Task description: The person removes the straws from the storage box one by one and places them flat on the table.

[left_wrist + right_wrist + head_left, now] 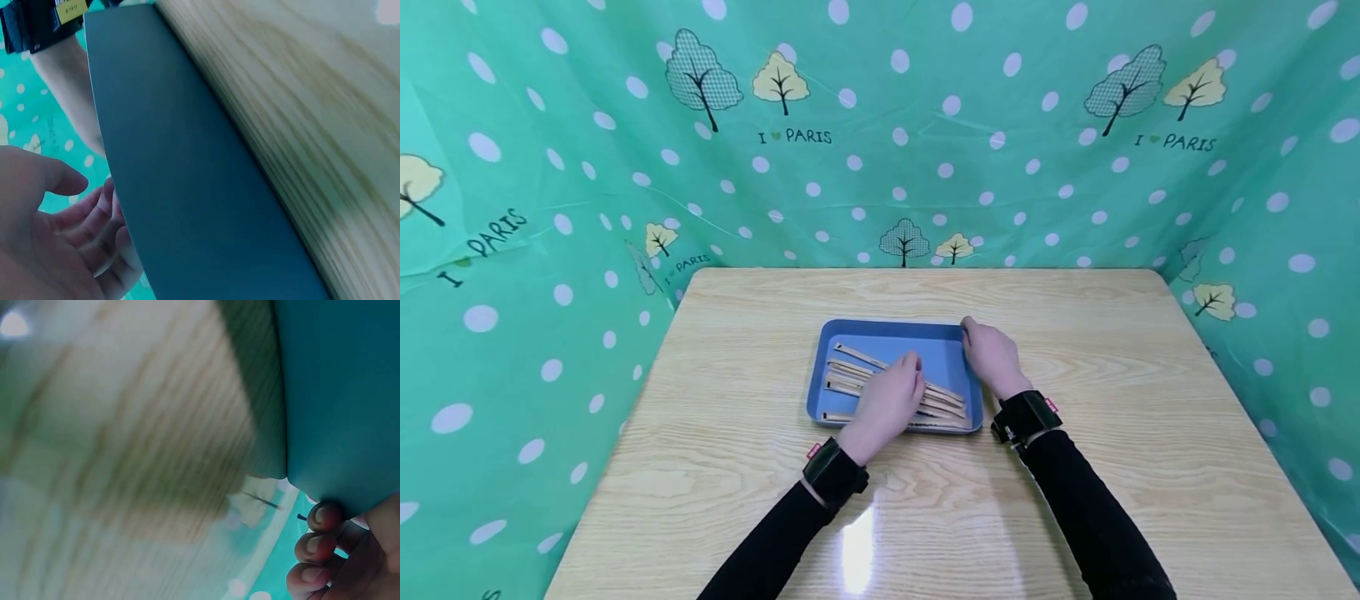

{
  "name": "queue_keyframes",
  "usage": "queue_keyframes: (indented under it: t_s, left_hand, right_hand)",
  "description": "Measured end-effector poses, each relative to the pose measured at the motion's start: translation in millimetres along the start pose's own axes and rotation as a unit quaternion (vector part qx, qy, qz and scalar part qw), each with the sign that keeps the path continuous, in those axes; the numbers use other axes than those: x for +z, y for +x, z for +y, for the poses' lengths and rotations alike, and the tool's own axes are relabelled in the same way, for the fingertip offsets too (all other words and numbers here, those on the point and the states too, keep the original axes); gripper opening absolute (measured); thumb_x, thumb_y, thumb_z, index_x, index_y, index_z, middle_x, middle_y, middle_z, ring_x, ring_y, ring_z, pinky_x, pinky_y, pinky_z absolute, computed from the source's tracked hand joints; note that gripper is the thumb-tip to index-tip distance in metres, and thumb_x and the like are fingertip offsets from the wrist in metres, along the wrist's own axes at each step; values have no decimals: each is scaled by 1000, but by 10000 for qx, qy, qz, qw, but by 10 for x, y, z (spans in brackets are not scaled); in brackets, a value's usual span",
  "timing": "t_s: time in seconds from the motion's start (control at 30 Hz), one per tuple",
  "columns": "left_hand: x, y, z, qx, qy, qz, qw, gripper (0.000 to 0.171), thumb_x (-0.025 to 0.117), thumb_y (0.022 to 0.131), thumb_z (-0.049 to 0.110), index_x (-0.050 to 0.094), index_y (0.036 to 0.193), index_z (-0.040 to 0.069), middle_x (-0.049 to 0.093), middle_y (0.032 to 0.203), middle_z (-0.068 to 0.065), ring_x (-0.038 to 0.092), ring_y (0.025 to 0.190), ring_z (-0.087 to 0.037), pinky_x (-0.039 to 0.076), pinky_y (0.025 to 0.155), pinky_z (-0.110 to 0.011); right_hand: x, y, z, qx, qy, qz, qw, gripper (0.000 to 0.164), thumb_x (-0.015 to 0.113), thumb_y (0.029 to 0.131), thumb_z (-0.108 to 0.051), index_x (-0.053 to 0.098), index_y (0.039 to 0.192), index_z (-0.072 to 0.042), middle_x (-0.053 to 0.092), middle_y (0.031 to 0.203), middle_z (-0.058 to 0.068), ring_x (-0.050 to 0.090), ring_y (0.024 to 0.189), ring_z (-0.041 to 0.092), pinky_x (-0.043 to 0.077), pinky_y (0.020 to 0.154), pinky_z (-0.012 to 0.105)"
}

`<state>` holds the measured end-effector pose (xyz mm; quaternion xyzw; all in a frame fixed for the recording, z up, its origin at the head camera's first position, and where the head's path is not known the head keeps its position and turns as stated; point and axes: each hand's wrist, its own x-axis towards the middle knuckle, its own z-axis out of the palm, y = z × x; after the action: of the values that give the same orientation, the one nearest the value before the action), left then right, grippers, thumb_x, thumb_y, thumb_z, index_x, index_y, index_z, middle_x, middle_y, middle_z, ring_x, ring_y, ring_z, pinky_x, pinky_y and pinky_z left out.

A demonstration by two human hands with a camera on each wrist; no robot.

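A shallow blue tray (887, 336) holds several long, thin beige sticks (943, 402) with dark marks at their left ends. My left hand (886, 402) is over the middle of the tray, above the sticks. In the left wrist view its thumb (65, 178) stands apart from loosely bent fingers (94, 231), nothing visible between them; the tray wall (181, 150) hides part of the fingertips. With my right hand (992, 358) I grip the tray's right rim near the far corner. Curled fingers (315, 544) show under that corner in the right wrist view.
The tray lies on a pale wood-grain table (730, 467). A green polka-dot cloth (925, 167) with printed trees hangs behind the table and along both sides. Both forearms wear black sleeves and black wrist straps (1026, 418).
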<state>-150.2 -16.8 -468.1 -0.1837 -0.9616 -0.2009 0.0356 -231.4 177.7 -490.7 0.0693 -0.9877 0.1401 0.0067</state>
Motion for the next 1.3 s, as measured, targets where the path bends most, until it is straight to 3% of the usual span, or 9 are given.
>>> queue_keyframes:
  t_s: [0.43,0.7,0.9,1.13,1.3]
  left_hand:
    - [-128,-65,-449,89,424,378,9983,11,49,95,20,56,99,12,54,75,4,46,50,-7,34,40,-21]
    - [-172,-53,-558,85,629,428,9971,12,54,92,18,59,101,11,64,85,0,61,69,-15,47,62,-31]
    - [-232,2,-593,346,766,496,9952,12,55,92,16,61,100,8,64,84,-3,58,64,-14,49,60,-30]
    - [-268,76,-614,508,967,192,9938,12,54,93,18,60,101,11,63,84,0,56,66,-12,46,59,-26]
    - [-247,156,-583,943,1011,-130,9903,15,56,93,19,61,106,13,63,91,0,59,77,-13,49,66,-27]
  right_hand:
    - [-70,-77,138,-69,-36,104,9999,18,43,100,-19,55,109,-9,65,81,10,60,65,22,44,53,36]
    - [-101,-169,298,-130,-71,148,9998,18,44,99,-17,55,108,-8,65,81,11,60,66,23,44,54,36]
    - [-106,-217,384,-56,-16,124,9999,19,43,100,-17,55,112,-8,66,84,11,61,67,22,44,55,36]
    - [-120,-241,441,-62,-20,125,9999,23,44,100,-18,55,116,-6,68,89,14,64,73,25,47,59,40]
    - [-131,-255,472,-48,-26,109,9999,24,43,100,-17,55,117,-6,68,90,14,64,74,26,48,60,40]
